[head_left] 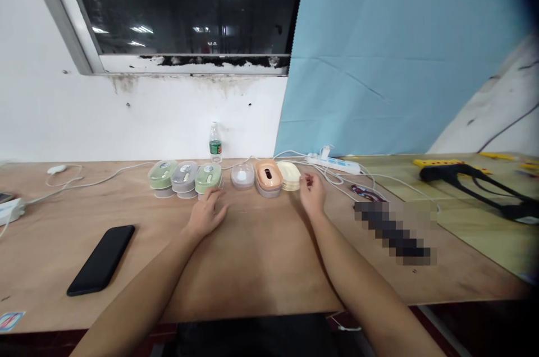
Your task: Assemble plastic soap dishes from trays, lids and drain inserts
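Fingers (214,196) half spread and holding nothing, the left hand (205,214) rests at a green box (208,175); the right hand (312,195) curls beside a cream stack (289,176), grip unclear.

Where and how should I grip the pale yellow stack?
Likely grip the stack by its layered right edge, from the right: the orange container crowds its left, while the right hand is at its right. Spanning several layers should keep them together.
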`<state>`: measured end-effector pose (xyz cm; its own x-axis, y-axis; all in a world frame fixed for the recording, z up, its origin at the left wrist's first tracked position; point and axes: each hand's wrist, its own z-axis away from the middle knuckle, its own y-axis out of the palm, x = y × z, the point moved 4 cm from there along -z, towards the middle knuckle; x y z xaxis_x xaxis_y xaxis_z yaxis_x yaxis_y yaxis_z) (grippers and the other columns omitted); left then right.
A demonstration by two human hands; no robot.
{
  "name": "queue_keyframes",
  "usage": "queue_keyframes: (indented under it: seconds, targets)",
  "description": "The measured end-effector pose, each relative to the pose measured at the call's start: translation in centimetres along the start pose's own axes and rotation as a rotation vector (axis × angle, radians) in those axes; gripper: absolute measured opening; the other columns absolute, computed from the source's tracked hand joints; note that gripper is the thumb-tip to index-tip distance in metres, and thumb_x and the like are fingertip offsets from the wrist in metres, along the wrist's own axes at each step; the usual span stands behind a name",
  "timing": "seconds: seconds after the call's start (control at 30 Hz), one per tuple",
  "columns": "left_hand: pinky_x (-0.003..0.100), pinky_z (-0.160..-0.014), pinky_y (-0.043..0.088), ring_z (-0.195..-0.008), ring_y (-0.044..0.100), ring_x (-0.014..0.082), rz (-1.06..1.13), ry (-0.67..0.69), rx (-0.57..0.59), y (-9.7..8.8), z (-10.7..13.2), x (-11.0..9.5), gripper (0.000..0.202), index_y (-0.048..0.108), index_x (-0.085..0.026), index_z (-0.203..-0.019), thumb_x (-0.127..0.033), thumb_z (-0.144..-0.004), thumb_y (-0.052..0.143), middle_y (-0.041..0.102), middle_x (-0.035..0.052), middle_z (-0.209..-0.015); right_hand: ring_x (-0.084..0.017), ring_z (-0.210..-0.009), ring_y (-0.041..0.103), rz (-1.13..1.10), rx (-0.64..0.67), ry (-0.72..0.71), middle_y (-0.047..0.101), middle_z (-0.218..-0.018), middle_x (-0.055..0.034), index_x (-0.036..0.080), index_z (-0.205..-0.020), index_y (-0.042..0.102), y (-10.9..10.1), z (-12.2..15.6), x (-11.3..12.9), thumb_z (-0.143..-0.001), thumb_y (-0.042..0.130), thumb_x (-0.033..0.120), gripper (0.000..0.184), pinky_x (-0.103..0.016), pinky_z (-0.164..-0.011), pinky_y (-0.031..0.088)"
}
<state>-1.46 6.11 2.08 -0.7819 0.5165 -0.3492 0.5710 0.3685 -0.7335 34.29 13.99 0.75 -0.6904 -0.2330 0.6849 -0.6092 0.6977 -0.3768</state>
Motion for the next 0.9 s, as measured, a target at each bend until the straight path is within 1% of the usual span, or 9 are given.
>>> queue_keyframes:
  seconds: [0.1,0.2,0.37,0.5,0.6,0.7,0.8,0.83,0.9]
  targets:
    - [0.031,-0.075,0.051,-0.074,0.062,0.0153,0.057,0.081,0.214,1.2,0.2,-1.2,0.034,0.057,-0.021,-0.117,-0.040,-0.091,0.047,0.062,0.0084,-0.116,-0.027,-0.103,0.054,0.091,0.049,0.010,0.061,-0.114,-0.0159,0.014,-0.120,0.057,0.7,-0.7,-1.9,-0.083,0.049,0.045,0.049,-0.040,-0.090,0.042]
    - [0.032,-0.076,0.051,-0.082,0.064,0.0187,0.090,0.084,0.339,2.1,0.3,-1.4,0.032,0.061,-0.022,-0.113,-0.040,-0.089,0.050,0.067,0.0065,-0.105,-0.030,-0.117,0.048,0.138,0.151,-0.019,0.056,-0.123,-0.0169,0.015,-0.125,0.056,1.9,-0.6,-2.8,-0.082,0.052,0.046,0.053,-0.045,-0.098,0.038]
    - [0.031,-0.075,0.049,-0.086,0.064,0.0195,0.125,0.030,0.333,2.2,0.2,-0.5,0.030,0.063,-0.022,-0.109,-0.039,-0.087,0.052,0.069,0.0049,-0.098,-0.032,-0.124,0.043,0.182,0.286,-0.026,0.049,-0.132,-0.0168,0.019,-0.126,0.057,3.3,-0.1,-3.4,-0.077,0.060,0.044,0.056,-0.048,-0.102,0.034]
    - [0.030,-0.072,0.049,-0.079,0.063,0.0180,0.146,-0.006,0.331,2.1,0.2,-0.1,0.031,0.063,-0.021,-0.109,-0.039,-0.087,0.052,0.069,0.0045,-0.095,-0.028,-0.108,0.054,0.158,0.274,-0.008,0.060,-0.112,-0.0122,0.019,-0.109,0.064,3.0,-0.1,-3.5,-0.075,0.060,0.036,0.038,-0.042,-0.095,0.041]
    - [0.029,-0.070,0.049,-0.077,0.062,0.0175,0.153,-0.014,0.334,2.1,0.2,-0.1,0.031,0.063,-0.021,-0.109,-0.039,-0.087,0.052,0.069,0.0043,-0.094,-0.026,-0.097,0.056,0.128,0.226,0.055,0.064,-0.101,-0.0108,0.018,-0.098,0.064,2.3,-0.3,-3.3,-0.075,0.060,0.038,0.031,-0.041,-0.090,0.042]
    - [0.029,-0.067,0.048,-0.074,0.062,0.0173,0.157,-0.023,0.342,2.1,0.2,-0.2,0.033,0.063,-0.021,-0.109,-0.042,-0.087,0.051,0.069,0.0044,-0.093,-0.027,-0.102,0.054,0.059,0.092,0.061,0.063,-0.104,-0.0124,0.017,-0.100,0.060,1.2,-0.5,-2.2,-0.078,0.057,0.042,0.033,-0.042,-0.091,0.041]
    - [0.030,-0.068,0.048,-0.072,0.061,0.0170,0.187,-0.049,0.347,2.1,0.2,-0.2,0.038,0.060,-0.021,-0.115,-0.046,-0.089,0.049,0.069,0.0044,-0.093,-0.028,-0.114,0.050,-0.003,-0.021,-0.087,0.059,-0.116,-0.0140,0.018,-0.102,0.057,0.0,-0.2,0.4,-0.082,0.056,0.042,0.031,-0.043,-0.097,0.038]
    - [0.030,-0.070,0.048,-0.073,0.061,0.0173,0.209,-0.060,0.343,2.1,0.2,-0.2,0.040,0.059,-0.021,-0.118,-0.047,-0.089,0.047,0.069,0.0045,-0.093,-0.028,-0.117,0.048,-0.014,-0.023,-0.155,0.057,-0.120,-0.0142,0.019,-0.102,0.057,-0.2,0.1,1.6,-0.082,0.056,0.041,0.029,-0.044,-0.099,0.037]
    - [0.032,-0.076,0.048,-0.080,0.063,0.0185,0.262,-0.086,0.308,2.1,0.2,0.1,0.044,0.054,-0.020,-0.124,-0.048,-0.091,0.043,0.068,0.0050,-0.094,-0.028,-0.121,0.046,-0.015,0.041,-0.281,0.055,-0.127,-0.0136,0.021,-0.101,0.057,-0.2,0.9,3.9,-0.082,0.058,0.040,0.027,-0.045,-0.101,0.036]
